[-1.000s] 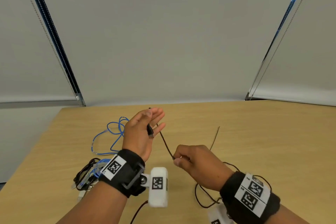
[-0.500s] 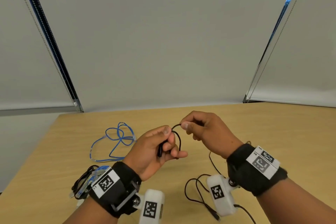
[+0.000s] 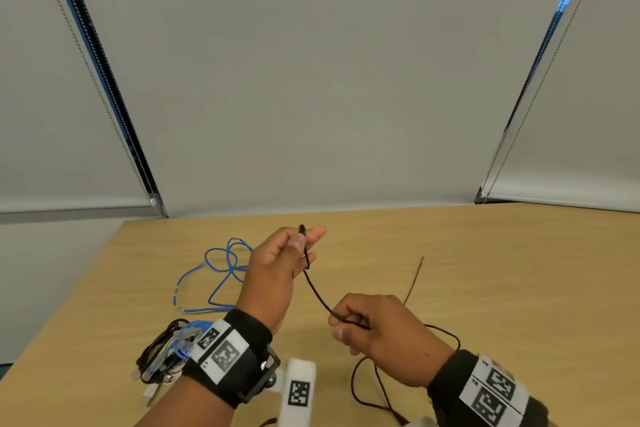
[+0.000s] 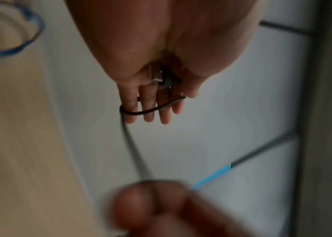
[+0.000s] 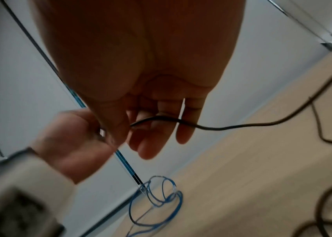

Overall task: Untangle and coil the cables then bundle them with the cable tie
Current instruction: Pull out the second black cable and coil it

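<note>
My left hand (image 3: 301, 246) is raised over the table. Its thumb pins the USB plug (image 4: 158, 76) of a thin black cable (image 3: 317, 295) against the fingers, which are nearly straight. One turn of the cable (image 4: 151, 109) lies across them. From there the cable runs down to my right hand (image 3: 346, 326), which pinches it between thumb and forefinger (image 5: 118, 128). The rest of the black cable (image 5: 232, 126) trails loose on the table by my right wrist. A thin black cable tie (image 3: 416, 277) lies on the table beyond my right hand.
A loose blue cable (image 3: 212, 309) lies on the wooden table (image 3: 519, 288) to the left of my left hand, also visible as the blue cable (image 5: 169, 197) in the right wrist view. A bundle of black and blue cables (image 3: 162, 354) sits by my left wrist. Grey blinds hang behind the table.
Half a second ago both hands met, the right laying a loop over the left fingers. The right hand has since dropped back toward me along the cable; the left fingers have straightened.
</note>
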Available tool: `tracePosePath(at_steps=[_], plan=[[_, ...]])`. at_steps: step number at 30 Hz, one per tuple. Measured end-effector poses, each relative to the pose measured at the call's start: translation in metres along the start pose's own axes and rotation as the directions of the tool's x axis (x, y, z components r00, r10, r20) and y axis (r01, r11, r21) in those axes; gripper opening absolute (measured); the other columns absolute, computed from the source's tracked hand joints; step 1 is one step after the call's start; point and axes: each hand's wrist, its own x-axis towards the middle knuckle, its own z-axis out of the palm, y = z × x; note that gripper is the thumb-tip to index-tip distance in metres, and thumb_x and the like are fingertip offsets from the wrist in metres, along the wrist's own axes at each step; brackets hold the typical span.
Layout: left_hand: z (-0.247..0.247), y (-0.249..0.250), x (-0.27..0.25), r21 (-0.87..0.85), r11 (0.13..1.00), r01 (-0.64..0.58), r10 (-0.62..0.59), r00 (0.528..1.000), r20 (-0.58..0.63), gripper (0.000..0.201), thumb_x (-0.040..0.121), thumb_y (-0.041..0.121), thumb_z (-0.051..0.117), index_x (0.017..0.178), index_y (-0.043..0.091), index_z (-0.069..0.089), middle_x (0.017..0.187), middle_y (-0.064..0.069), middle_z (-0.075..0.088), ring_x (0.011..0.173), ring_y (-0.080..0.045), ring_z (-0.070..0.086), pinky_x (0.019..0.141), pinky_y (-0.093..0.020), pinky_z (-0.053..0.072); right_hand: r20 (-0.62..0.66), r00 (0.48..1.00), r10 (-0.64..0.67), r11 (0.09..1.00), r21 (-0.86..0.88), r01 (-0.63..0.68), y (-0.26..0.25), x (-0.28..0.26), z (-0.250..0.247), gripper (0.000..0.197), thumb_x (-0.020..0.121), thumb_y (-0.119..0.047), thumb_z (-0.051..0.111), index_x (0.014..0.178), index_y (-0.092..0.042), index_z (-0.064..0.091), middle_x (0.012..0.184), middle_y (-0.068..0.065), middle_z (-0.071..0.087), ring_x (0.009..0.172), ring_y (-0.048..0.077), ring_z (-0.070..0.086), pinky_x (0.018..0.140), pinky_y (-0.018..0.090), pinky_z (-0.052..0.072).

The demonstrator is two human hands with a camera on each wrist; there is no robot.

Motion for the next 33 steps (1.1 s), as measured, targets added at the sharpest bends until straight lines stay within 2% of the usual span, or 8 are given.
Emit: tracePosePath(at_steps=[2, 5, 10, 14, 23, 28, 30, 33], plan=[[0.006, -0.01, -0.004, 0.332, 0.94, -0.08, 0.049, 0.994, 0.099, 0.021, 0.103, 0.011, 0.05, 0.098, 0.01, 0.07, 0.111, 0.012, 0.076, 0.11, -0.002, 0.067, 0.1, -0.034, 0.051, -0.015, 0.999, -0.042, 0.998, -0.05, 0.041, -0.007, -0.002, -0.019, 0.01, 0.096, -0.034, 0.062, 0.089, -0.029, 0.067, 0.082, -0.005, 0.072, 0.074, 0.01, 0.07, 0.074, 0.029, 0.059], [0.016, -0.019, -0.017, 0.441, 0.89, -0.114, 0.012, 0.974, 0.228, 0.026, 0.1, 0.033, 0.049, 0.087, 0.025, 0.07, 0.086, 0.022, 0.07, 0.085, 0.004, 0.062, 0.077, -0.025, 0.046, -0.086, 0.985, -0.148, 0.981, -0.142, 0.134, -0.02, 0.004, -0.056, 0.01, 0.096, -0.031, 0.061, 0.089, -0.029, 0.068, 0.08, -0.007, 0.072, 0.072, 0.006, 0.068, 0.069, 0.024, 0.055], [0.043, -0.01, -0.036, 0.041, 0.996, 0.074, -0.083, 0.947, 0.311, 0.038, 0.103, 0.033, 0.04, 0.08, 0.019, 0.067, 0.106, -0.015, 0.076, 0.116, -0.027, 0.067, 0.09, -0.024, 0.049, -0.11, 0.972, -0.206, 0.976, 0.052, 0.213, -0.022, 0.02, -0.088, 0.011, 0.096, -0.021, 0.064, 0.088, -0.022, 0.072, 0.081, -0.004, 0.073, 0.073, 0.008, 0.068, 0.075, 0.03, 0.057], [0.052, 0.008, -0.042, -0.308, 0.941, 0.14, -0.054, 0.961, 0.273, 0.03, 0.1, 0.028, 0.045, 0.081, 0.01, 0.06, 0.104, -0.034, 0.07, 0.117, -0.048, 0.063, 0.102, -0.047, 0.052, -0.075, 0.979, -0.19, 0.919, 0.338, 0.204, -0.004, 0.023, -0.086, 0.015, 0.1, -0.015, 0.058, 0.095, -0.009, 0.071, 0.08, 0.0, 0.068, 0.071, 0.015, 0.062, 0.07, 0.029, 0.054], [0.022, 0.05, -0.009, -0.612, 0.789, 0.059, 0.05, 0.986, 0.16, 0.026, 0.102, 0.024, 0.045, 0.088, 0.005, 0.057, 0.132, -0.032, 0.061, 0.126, -0.044, 0.059, 0.103, -0.05, 0.05, 0.067, 0.994, -0.084, 0.95, 0.305, 0.06, 0.006, 0.02, -0.028, 0.023, 0.106, -0.031, 0.047, 0.11, -0.03, 0.069, 0.07, -0.005, 0.058, 0.063, 0.014, 0.055, 0.065, 0.028, 0.049], [-0.018, 0.022, 0.027, 0.007, 0.995, -0.095, 0.095, 0.995, -0.031, 0.029, 0.107, 0.011, 0.039, 0.088, 0.0, 0.059, 0.12, -0.008, 0.074, 0.121, -0.021, 0.065, 0.109, -0.052, 0.044, 0.072, 0.997, 0.014, 0.989, 0.143, -0.024, -0.014, 0.02, -0.004, 0.021, 0.104, -0.035, 0.048, 0.107, -0.032, 0.068, 0.075, -0.009, 0.058, 0.062, 0.005, 0.054, 0.064, 0.022, 0.051], [-0.029, 0.006, 0.033, 0.325, 0.941, -0.093, 0.075, 0.995, 0.069, 0.026, 0.105, 0.009, 0.043, 0.092, 0.003, 0.065, 0.112, 0.006, 0.077, 0.113, -0.009, 0.067, 0.108, -0.048, 0.044, 0.035, 0.999, -0.005, 0.996, 0.095, 0.002, -0.026, 0.022, -0.005, 0.018, 0.102, -0.036, 0.052, 0.101, -0.029, 0.068, 0.076, -0.012, 0.059, 0.062, 0.001, 0.052, 0.062, 0.019, 0.048], [-0.034, -0.007, 0.025, 0.424, 0.903, -0.074, -0.035, 0.969, 0.243, 0.029, 0.102, 0.022, 0.048, 0.09, 0.015, 0.074, 0.095, 0.008, 0.079, 0.095, -0.005, 0.069, 0.093, -0.042, 0.049, -0.115, 0.989, -0.091, 0.996, -0.005, 0.091, -0.046, 0.034, -0.019, 0.018, 0.101, -0.033, 0.056, 0.093, -0.025, 0.069, 0.069, -0.022, 0.061, 0.06, -0.005, 0.052, 0.058, 0.011, 0.04]])
